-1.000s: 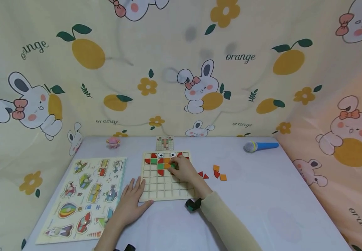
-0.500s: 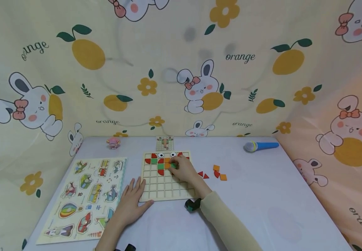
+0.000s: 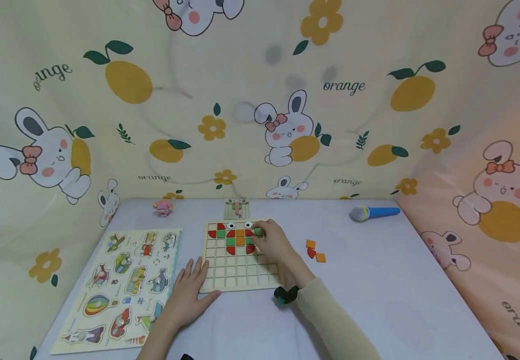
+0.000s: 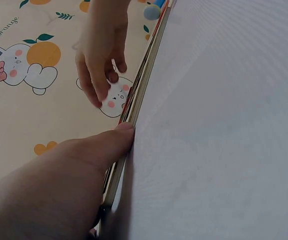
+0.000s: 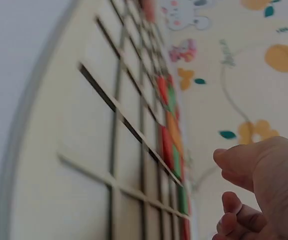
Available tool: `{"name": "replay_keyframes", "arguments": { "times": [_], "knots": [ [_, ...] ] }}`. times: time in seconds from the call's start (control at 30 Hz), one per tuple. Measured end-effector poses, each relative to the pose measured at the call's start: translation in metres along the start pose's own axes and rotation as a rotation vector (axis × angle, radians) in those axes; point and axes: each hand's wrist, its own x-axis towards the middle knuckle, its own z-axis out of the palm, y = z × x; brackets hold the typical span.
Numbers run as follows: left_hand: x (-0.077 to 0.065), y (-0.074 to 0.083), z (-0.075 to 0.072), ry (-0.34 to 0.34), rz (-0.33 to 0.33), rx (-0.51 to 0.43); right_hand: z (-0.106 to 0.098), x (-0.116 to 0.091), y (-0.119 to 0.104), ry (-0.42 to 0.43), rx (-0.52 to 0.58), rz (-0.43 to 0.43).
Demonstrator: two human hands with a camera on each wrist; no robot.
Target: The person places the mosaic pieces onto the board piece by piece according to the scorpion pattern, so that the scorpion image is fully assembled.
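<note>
A pale wooden grid board [image 3: 237,272] lies on the white table, several red, green and orange pieces set in its upper rows. Two round eye pieces, one of them a white eye piece [image 3: 230,226], sit in the top row. My left hand [image 3: 189,295] lies flat with spread, straight fingers touching the board's left side. Over the board's upper right is my right hand [image 3: 278,245], fingers loosely bent near a green piece [image 3: 258,232]. In the right wrist view the right hand [image 5: 259,185] is apart from the board, with nothing visible in its fingers.
To the right lie loose orange squares, one orange tile [image 3: 320,257] beside a red piece [image 3: 311,253]. A picture card [image 3: 236,209] stands behind the board. A puzzle board [image 3: 120,295] is at left, a toy microphone [image 3: 374,213] at back right, a pink figurine [image 3: 163,207] at back left.
My right hand has lifted off the middle pieces and shifted right, uncovering green and red pieces. The loose red triangles beside the board are now out of sight. My left hand stays put.
</note>
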Motion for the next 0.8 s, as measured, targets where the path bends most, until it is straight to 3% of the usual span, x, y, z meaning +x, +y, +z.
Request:
{"name": "replay_keyframes", "arguments": {
  "times": [0.17, 0.4, 0.6, 0.8],
  "knots": [
    [-0.001, 0.001, -0.001, 0.016, 0.000, 0.000, -0.024, -0.008, 0.013, 0.064, 0.023, 0.035],
    [-0.001, 0.000, 0.001, 0.015, -0.004, 0.008, -0.061, -0.032, 0.050, 0.147, 0.000, 0.101],
    [-0.002, 0.000, 0.001, 0.009, -0.010, 0.007, -0.083, -0.059, 0.092, 0.134, 0.014, 0.174],
    [-0.001, -0.001, 0.000, -0.006, -0.013, 0.015, -0.090, -0.082, 0.120, 0.085, 0.025, 0.229]
  ]
}}
